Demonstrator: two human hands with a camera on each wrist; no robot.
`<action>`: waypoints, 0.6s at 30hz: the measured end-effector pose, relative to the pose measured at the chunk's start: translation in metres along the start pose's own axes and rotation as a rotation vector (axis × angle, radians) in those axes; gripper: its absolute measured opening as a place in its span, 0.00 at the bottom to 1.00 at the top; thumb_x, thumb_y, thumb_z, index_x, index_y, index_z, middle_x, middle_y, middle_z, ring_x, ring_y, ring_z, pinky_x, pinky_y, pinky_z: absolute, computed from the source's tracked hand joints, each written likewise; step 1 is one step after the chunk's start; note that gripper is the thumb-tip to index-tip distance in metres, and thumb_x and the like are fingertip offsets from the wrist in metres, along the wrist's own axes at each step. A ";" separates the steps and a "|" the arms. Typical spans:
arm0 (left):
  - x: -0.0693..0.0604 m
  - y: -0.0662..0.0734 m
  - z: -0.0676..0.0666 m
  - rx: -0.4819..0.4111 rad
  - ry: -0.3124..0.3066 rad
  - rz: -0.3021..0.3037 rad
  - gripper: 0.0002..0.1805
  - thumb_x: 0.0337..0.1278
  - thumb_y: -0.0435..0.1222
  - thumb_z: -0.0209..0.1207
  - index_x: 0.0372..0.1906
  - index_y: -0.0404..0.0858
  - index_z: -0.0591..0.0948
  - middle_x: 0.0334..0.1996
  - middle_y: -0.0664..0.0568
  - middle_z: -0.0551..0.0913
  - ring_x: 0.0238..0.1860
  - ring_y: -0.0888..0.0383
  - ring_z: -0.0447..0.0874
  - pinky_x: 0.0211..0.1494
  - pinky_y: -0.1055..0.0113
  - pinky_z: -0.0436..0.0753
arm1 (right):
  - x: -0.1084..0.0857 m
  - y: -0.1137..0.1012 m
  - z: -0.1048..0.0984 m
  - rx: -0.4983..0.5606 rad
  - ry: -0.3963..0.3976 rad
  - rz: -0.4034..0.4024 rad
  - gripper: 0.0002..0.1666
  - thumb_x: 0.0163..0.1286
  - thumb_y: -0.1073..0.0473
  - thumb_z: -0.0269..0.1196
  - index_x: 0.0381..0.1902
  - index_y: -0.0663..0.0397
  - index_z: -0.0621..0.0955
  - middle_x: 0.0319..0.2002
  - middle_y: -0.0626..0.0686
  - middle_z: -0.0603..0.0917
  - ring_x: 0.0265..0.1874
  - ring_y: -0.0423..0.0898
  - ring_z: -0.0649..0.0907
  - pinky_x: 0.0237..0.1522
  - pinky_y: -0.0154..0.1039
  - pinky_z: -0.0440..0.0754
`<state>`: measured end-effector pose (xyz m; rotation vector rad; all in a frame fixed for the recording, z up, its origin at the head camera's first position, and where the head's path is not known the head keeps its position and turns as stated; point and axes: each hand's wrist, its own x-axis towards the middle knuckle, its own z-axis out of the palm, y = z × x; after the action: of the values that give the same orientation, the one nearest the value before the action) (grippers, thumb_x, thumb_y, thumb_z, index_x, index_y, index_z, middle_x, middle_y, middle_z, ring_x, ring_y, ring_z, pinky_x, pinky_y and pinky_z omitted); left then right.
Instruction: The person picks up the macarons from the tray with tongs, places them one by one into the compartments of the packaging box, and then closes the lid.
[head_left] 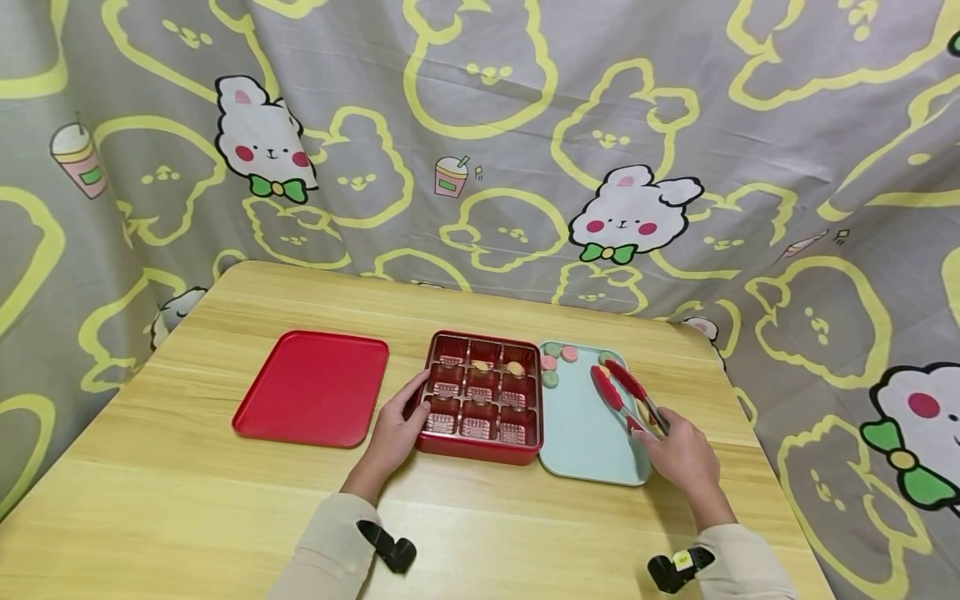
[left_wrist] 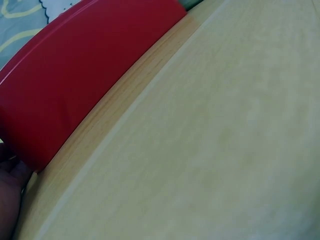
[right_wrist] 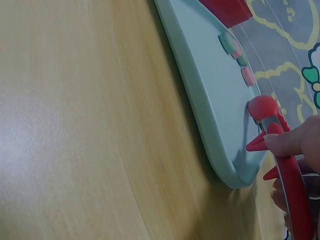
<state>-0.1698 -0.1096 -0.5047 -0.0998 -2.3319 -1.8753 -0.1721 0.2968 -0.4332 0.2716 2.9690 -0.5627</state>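
Observation:
A red box (head_left: 480,451) with a clear divided insert stands mid-table. Two yellowish macarons (head_left: 514,368) sit in its back row, in the middle and right compartments. My left hand (head_left: 397,425) grips the box's left side, thumb at the rim; in the left wrist view only part of that hand shows beside the red wall (left_wrist: 75,75). My right hand (head_left: 684,454) holds red-tipped tongs (head_left: 633,383) over the right part of a pale green tray (head_left: 585,433). The tong tips are spread near a green macaron (head_left: 606,357); whether they touch anything I cannot tell.
Several pink and green macarons (head_left: 570,354) lie at the tray's back left corner. A flat red lid (head_left: 315,387) rests on the wooden table (head_left: 187,492), left of the box. A patterned curtain (head_left: 510,83) hangs behind the table.

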 end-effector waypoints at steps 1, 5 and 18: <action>0.000 0.000 0.000 -0.001 0.000 0.001 0.28 0.63 0.32 0.52 0.68 0.50 0.68 0.67 0.49 0.67 0.70 0.51 0.60 0.71 0.52 0.60 | 0.000 0.000 0.000 0.000 0.000 -0.002 0.43 0.62 0.41 0.60 0.66 0.64 0.65 0.55 0.71 0.73 0.42 0.61 0.76 0.30 0.47 0.72; 0.000 0.000 0.000 0.001 0.004 0.014 0.28 0.63 0.31 0.52 0.68 0.49 0.68 0.67 0.48 0.67 0.69 0.50 0.60 0.71 0.51 0.61 | -0.001 0.000 0.000 0.002 0.005 -0.014 0.43 0.62 0.42 0.61 0.66 0.64 0.65 0.54 0.71 0.74 0.40 0.59 0.76 0.28 0.44 0.71; 0.000 0.001 -0.001 -0.016 -0.002 0.017 0.28 0.63 0.30 0.52 0.68 0.47 0.68 0.67 0.47 0.67 0.69 0.49 0.60 0.71 0.50 0.60 | -0.005 -0.016 -0.003 0.026 0.052 -0.071 0.43 0.61 0.40 0.62 0.65 0.62 0.68 0.54 0.70 0.76 0.42 0.60 0.78 0.29 0.44 0.74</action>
<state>-0.1692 -0.1099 -0.5037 -0.1223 -2.3101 -1.8875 -0.1704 0.2828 -0.4243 0.1861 3.0341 -0.6119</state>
